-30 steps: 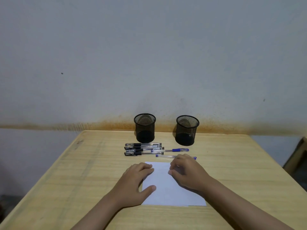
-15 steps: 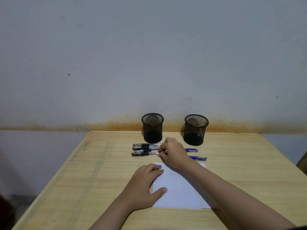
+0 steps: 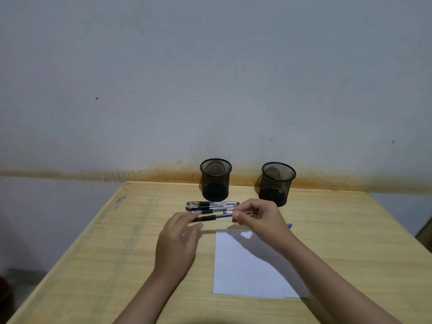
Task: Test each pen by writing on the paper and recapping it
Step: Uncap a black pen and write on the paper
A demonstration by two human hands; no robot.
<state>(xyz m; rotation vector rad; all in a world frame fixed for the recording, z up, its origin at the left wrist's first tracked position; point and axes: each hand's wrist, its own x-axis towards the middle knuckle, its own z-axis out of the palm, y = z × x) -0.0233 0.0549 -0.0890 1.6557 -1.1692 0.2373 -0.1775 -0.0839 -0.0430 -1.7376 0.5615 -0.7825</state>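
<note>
A white sheet of paper (image 3: 243, 265) lies on the wooden table (image 3: 117, 253). Beyond it lies a row of clear pens with black grips (image 3: 211, 204). My right hand (image 3: 259, 218) is pinched on one black pen (image 3: 215, 217) and holds it lengthwise just above the table. My left hand (image 3: 178, 244) hovers off the paper with its fingers spread, its fingertips at the left end of that pen. A blue pen's end (image 3: 289, 225) shows behind my right wrist.
Two black mesh pen cups stand at the back of the table, the left cup (image 3: 215, 179) and the right cup (image 3: 277, 183), close to the stained wall. The table's left edge runs diagonally toward me.
My right hand has picked one black pen out of the row and drawn it toward me. My left hand has lifted off the paper and moved up to the pen's left end.
</note>
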